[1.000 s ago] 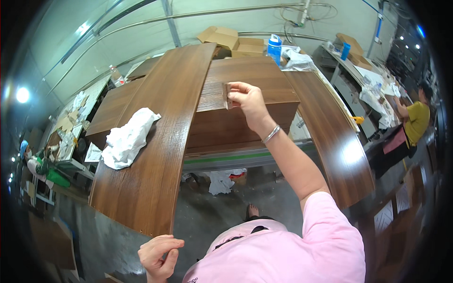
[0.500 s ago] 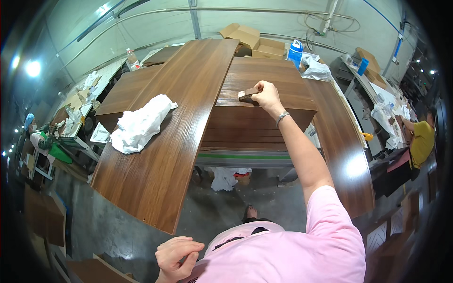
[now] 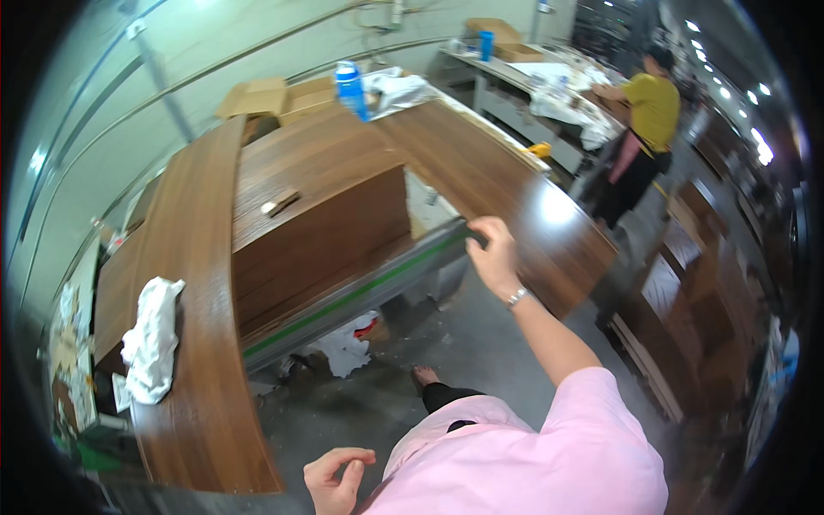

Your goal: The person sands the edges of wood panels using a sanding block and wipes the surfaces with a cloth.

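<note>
My right hand (image 3: 496,259) is over the inner edge of the long brown wood-grain panel (image 3: 502,176) on the right. Its fingers are bent with the thumb apart, and nothing shows between them. Whether the fingertips touch the panel edge, I cannot tell. My left hand (image 3: 336,482) hangs in front of my body, loosely curled, with a gap between thumb and forefinger and nothing seen in it. A small brown block with a pale end (image 3: 281,203) lies on the stack of brown boards (image 3: 322,146). On the left-hand panel (image 3: 199,257) rests a crumpled white cloth (image 3: 154,343).
A grey bench rail with a green stripe (image 3: 369,292) runs below the boards. Behind stand a blue bottle (image 3: 350,88) and an open cardboard box (image 3: 305,96). A person in a yellow shirt (image 3: 654,105) works at a side bench. Brown boards (image 3: 721,343) stand on the floor at right.
My right hand has let go of the small block, leaving it on the stack, and moved right to the right-hand panel. The view has turned right. My left hand stays near my body.
</note>
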Available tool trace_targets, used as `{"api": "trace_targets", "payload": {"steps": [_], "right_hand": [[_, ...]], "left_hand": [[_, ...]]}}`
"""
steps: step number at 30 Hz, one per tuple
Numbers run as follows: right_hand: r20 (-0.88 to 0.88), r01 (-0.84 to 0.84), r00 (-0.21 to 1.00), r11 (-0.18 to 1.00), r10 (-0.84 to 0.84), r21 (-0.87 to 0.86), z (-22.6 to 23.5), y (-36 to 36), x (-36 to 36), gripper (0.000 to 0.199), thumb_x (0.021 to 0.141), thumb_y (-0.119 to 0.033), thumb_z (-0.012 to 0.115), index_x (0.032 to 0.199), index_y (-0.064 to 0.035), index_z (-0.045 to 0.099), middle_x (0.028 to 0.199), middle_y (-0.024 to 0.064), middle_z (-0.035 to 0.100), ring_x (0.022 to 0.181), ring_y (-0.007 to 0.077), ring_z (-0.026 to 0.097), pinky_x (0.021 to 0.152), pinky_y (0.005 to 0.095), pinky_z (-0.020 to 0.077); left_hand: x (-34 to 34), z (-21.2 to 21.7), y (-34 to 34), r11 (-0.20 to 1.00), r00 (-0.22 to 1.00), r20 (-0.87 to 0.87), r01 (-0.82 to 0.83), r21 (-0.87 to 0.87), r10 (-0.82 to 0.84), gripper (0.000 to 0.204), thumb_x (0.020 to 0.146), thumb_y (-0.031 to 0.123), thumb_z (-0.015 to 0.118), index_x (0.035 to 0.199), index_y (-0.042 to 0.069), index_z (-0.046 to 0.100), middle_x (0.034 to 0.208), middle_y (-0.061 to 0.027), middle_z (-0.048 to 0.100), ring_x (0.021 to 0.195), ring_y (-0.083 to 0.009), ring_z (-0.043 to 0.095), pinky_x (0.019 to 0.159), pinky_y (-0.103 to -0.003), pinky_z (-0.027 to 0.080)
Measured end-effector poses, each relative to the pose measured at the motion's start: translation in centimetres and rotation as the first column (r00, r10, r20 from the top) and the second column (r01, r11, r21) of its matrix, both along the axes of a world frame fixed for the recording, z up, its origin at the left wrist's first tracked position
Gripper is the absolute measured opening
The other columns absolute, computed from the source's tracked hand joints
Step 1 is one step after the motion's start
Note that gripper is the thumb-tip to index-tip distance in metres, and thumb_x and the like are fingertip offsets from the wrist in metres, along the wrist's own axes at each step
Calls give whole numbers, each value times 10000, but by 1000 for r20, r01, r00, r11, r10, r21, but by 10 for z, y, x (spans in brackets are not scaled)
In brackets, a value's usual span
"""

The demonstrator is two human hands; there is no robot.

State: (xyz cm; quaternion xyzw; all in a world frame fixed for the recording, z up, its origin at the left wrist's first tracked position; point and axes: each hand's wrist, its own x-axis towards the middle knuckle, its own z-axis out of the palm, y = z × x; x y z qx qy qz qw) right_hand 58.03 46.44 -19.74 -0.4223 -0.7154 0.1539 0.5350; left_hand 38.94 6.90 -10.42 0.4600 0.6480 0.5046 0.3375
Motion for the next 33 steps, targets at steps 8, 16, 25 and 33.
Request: {"api": "trace_targets", "payload": {"steps": [8,16,25,33], "right_hand": [[229,675,728,617,-646,-406,-85,-40,273,150,737,-66,694,878,-24,717,953,133,680,887,262,659,817,370,519],[158,690,615,430,-773,-583,-136,57,346,375,768,-109,736,1115,10,655,1014,170,664,951,280,645,863,375,502],[145,756,389,225,-910,-615,-174,149,406,490,816,-162,696,1257,18,580,1202,255,618,1129,365,582,975,418,437],[-165,514,487,434,-858,-740,-194,157,409,177,871,-90,605,1015,10,626,955,41,600,902,148,529,831,292,433]], "left_hand": [[14,-63,75,995,936,348,70,-68,-42,144,938,-4,571,937,-99,680,904,-158,723,798,-201,696,763,-312,561],[69,-103,210,961,851,525,171,-219,-32,181,959,87,581,917,-63,673,872,-161,715,757,-211,686,754,-349,575],[125,-137,396,904,737,676,286,-317,4,157,979,133,579,968,-10,643,951,-95,686,842,-174,658,788,-316,543],[79,-196,613,993,738,-670,120,17,-78,387,924,214,615,1237,-13,603,1206,-192,662,1125,-353,625,967,-409,490]]}}
